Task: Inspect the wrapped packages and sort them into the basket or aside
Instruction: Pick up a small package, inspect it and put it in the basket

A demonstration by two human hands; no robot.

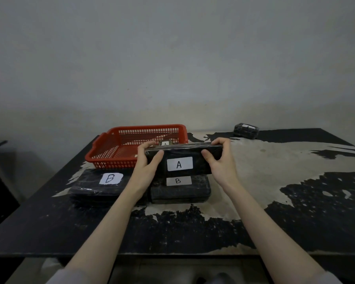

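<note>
Head view: package A (179,163) held between both hands' grip.

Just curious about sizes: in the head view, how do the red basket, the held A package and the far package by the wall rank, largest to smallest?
1. Red basket.
2. Held A package, though it is nearer the camera.
3. Far package, which distance shrinks, so its true size is unsure.

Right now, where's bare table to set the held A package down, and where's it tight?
Free: the right half of the table, between the right hand and the far package; also the front strip near the edge. Crowded: front left, where two B packages lie before the red basket.
</note>
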